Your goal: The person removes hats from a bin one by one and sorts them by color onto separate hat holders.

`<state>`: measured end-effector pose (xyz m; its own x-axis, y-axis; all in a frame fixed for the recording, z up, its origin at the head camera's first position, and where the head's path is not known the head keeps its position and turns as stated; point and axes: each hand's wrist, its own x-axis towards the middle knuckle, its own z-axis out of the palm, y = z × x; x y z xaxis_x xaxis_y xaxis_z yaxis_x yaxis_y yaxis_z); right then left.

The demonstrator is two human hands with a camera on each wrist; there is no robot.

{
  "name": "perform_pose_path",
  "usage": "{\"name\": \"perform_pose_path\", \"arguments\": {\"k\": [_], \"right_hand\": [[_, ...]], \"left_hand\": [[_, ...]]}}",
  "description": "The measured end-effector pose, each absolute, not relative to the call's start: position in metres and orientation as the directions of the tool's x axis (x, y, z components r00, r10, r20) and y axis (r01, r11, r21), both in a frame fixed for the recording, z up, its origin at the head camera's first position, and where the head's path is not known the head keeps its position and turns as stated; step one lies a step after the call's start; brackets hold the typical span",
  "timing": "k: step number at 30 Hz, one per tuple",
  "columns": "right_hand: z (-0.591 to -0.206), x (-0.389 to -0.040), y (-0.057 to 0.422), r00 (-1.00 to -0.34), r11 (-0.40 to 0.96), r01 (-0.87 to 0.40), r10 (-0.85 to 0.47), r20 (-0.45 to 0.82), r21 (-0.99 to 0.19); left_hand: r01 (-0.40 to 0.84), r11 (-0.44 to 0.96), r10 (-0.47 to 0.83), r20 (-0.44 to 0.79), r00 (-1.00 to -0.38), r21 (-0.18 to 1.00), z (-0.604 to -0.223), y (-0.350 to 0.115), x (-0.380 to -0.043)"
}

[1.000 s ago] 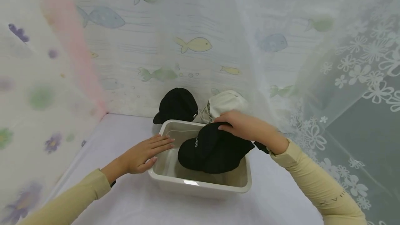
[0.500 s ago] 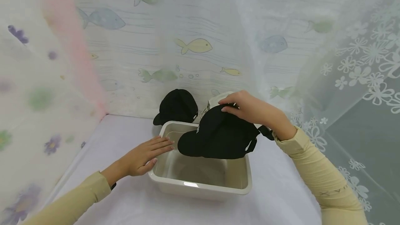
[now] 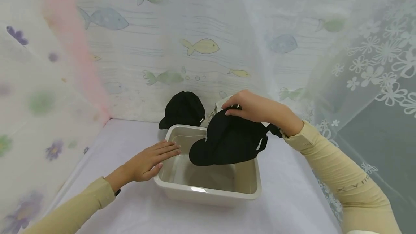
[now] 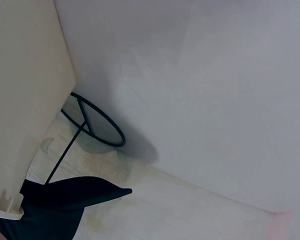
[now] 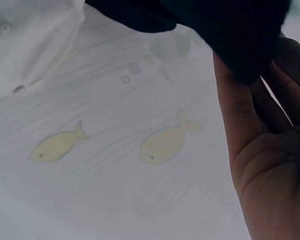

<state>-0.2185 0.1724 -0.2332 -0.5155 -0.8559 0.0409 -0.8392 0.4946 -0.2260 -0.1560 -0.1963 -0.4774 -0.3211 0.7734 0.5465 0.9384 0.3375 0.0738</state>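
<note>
My right hand (image 3: 256, 109) pinches the top of a black baseball cap (image 3: 237, 142). This cap hangs above the opening of a white plastic basin (image 3: 208, 194), brim to the left, its back strap opening showing at the right. In the right wrist view the thumb and fingers of the right hand (image 5: 270, 145) grip the dark cloth of the cap (image 5: 245, 35). My left hand (image 3: 147, 161) rests with straight fingers over the basin's left rim. Only a sliver of it shows in the left wrist view, by the basin's wall (image 4: 30, 75).
Behind the basin sits another black cap (image 3: 183, 109); the left wrist view shows a black wire stand (image 4: 102, 120) by it. A white cap (image 5: 30, 45) is at the back, mostly hidden by the right hand in the head view. Printed curtains surround the white cloth (image 3: 130, 205).
The right hand has raised the black cap from inside the basin to above it, then shifted it slightly. The left hand has kept its place on the rim.
</note>
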Motion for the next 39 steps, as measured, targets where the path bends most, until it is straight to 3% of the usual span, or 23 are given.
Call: {"name": "perform_pose_path", "arguments": {"k": [7,17,25,32,39], "right_hand": [[-0.218,-0.225,0.165,-0.494,0.466,-0.855,-0.866,0.081,-0.228],[-0.188,-0.246,0.150,-0.523,0.455,-0.851,-0.780,0.344,-0.264],[-0.172,-0.264,0.133,-0.593,0.500,-0.805,-0.673,0.442,-0.317],[-0.202,-0.294,0.098,-0.548,0.451,-0.834,-0.601,0.582,-0.318],[-0.251,-0.319,0.062,-0.568,0.453,-0.821,-0.589,0.575,-0.347]], "left_hand": [[0.937,0.342,0.769,0.553,-0.320,0.066,-0.476,-0.200,-0.158],[0.942,0.332,0.761,0.574,-0.302,0.056,-0.479,-0.200,-0.158],[0.937,0.340,0.764,0.559,-0.322,0.075,-0.479,-0.196,-0.157],[0.931,0.355,0.765,0.545,-0.343,0.088,-0.479,-0.201,-0.154],[0.926,0.372,0.776,0.525,-0.350,0.067,-0.480,-0.202,-0.153]]}}
